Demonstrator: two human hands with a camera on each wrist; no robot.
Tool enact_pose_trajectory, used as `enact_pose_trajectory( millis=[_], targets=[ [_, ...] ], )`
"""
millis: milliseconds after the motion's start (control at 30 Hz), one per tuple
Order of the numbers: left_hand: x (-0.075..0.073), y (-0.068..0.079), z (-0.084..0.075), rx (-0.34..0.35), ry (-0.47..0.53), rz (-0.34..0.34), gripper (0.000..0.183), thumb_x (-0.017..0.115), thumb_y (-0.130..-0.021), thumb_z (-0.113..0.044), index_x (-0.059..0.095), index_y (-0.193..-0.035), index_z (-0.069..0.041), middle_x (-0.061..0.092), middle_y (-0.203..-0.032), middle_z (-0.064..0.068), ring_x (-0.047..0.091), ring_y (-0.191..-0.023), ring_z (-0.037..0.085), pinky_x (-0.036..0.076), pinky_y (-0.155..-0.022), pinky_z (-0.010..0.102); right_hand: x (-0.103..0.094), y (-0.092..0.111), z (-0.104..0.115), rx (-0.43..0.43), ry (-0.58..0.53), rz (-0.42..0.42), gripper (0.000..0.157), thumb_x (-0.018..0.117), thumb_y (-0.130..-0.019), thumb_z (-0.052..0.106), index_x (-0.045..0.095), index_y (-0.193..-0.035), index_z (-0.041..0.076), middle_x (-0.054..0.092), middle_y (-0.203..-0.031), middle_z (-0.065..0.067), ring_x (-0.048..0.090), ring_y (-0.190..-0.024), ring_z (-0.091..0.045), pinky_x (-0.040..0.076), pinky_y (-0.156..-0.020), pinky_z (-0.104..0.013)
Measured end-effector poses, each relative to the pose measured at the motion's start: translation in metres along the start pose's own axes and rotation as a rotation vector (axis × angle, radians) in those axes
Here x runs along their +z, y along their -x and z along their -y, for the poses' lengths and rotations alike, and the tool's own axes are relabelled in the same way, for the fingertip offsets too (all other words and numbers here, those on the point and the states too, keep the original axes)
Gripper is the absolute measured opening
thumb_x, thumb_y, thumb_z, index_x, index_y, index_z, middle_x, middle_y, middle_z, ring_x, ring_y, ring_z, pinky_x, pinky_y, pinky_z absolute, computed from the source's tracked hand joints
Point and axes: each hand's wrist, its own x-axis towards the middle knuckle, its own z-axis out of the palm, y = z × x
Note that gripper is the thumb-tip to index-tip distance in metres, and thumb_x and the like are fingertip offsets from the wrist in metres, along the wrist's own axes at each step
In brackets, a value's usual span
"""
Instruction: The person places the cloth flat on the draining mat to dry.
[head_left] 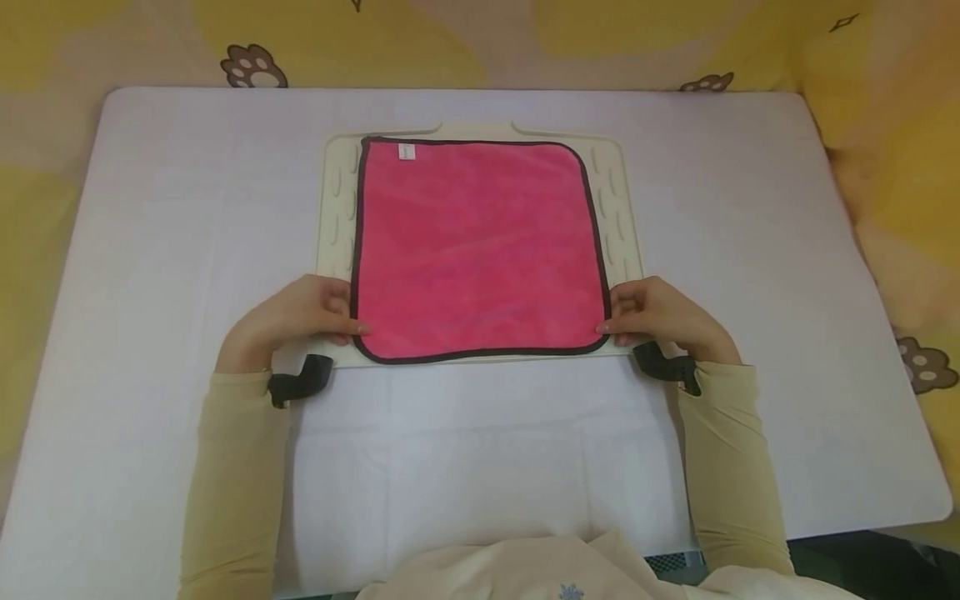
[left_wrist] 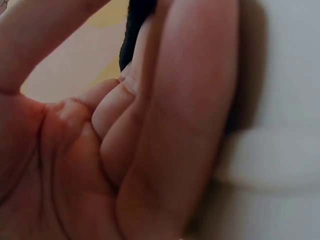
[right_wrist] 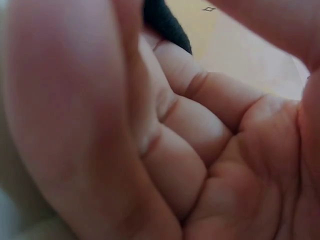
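Observation:
A pink cloth (head_left: 480,242) with dark edging and a small white label near its far left corner lies spread flat over a cream plastic board (head_left: 333,192). My left hand (head_left: 307,312) pinches the cloth's left edge close to the near left corner, thumb on top. At the near right corner, my right hand (head_left: 652,312) holds the opposite edge the same way. Both wrist views show curled fingers (left_wrist: 185,110) up close, with only a bit of dark edging (right_wrist: 170,30) above them in the right one. The board's middle is hidden under the cloth.
Everything lies on a white-covered table (head_left: 480,450). Raised oval ridges line both exposed sides of the board. A yellow patterned fabric (head_left: 480,42) with paw prints borders the back and sides. Black wrist mounts (head_left: 302,379) sit at both cuffs.

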Motion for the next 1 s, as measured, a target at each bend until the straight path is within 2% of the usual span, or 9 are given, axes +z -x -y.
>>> enact_pose_trajectory(
  millis=[233, 433, 767, 933, 1000],
  targets=[
    [0.0004, -0.0021, 0.003, 0.009, 0.012, 0.023, 0.028, 0.07, -0.083, -0.003, 0.042, -0.077, 0.0, 0.059, -0.06, 0.007, 0.062, -0.057, 0.015, 0.05, -0.062, 0.023, -0.0027, 0.002, 0.0001, 0.03, -0.016, -0.013, 0.021, 0.071, -0.082, 0.003, 0.055, -0.089, -0.009, 0.064, -0.072, -0.007, 0.058, -0.057, -0.011, 0.055, -0.061, -0.027],
    [0.001, -0.004, 0.0036, 0.016, 0.036, 0.046, 0.029, 0.07, -0.082, -0.002, 0.041, -0.076, 0.0, 0.061, -0.062, 0.009, 0.064, -0.058, 0.016, 0.052, -0.062, 0.024, -0.0051, 0.0041, -0.0013, 0.045, -0.029, -0.016, 0.021, 0.07, -0.082, 0.002, 0.054, -0.089, -0.009, 0.065, -0.072, -0.006, 0.058, -0.057, -0.011, 0.055, -0.06, -0.026],
    [-0.0011, -0.0026, 0.005, 0.009, 0.043, 0.042, 0.029, 0.07, -0.082, -0.002, 0.041, -0.076, 0.0, 0.062, -0.062, 0.01, 0.067, -0.061, 0.018, 0.053, -0.063, 0.024, -0.0034, 0.0003, -0.0025, 0.031, -0.015, 0.0, 0.017, 0.068, -0.083, -0.001, 0.053, -0.086, -0.008, 0.064, -0.069, -0.005, 0.057, -0.055, -0.01, 0.054, -0.058, -0.024],
    [-0.0024, -0.0019, 0.0076, 0.01, 0.031, 0.03, 0.026, 0.07, -0.085, -0.01, 0.049, -0.081, 0.003, 0.066, -0.069, 0.009, 0.067, -0.064, 0.017, 0.053, -0.064, 0.024, -0.0053, -0.0009, -0.0021, 0.032, -0.001, -0.008, 0.018, 0.068, -0.085, 0.004, 0.055, -0.09, -0.008, 0.064, -0.07, -0.005, 0.057, -0.056, -0.012, 0.054, -0.059, -0.026],
    [-0.0045, -0.0006, 0.0078, -0.007, 0.032, 0.006, 0.025, 0.069, -0.087, -0.016, 0.055, -0.088, 0.005, 0.067, -0.074, 0.008, 0.066, -0.066, 0.017, 0.054, -0.065, 0.025, -0.0084, -0.0013, -0.0001, 0.019, 0.038, -0.044, 0.021, 0.068, -0.087, 0.01, 0.059, -0.095, -0.007, 0.064, -0.072, -0.005, 0.059, -0.059, -0.013, 0.054, -0.06, -0.025]
  ],
)
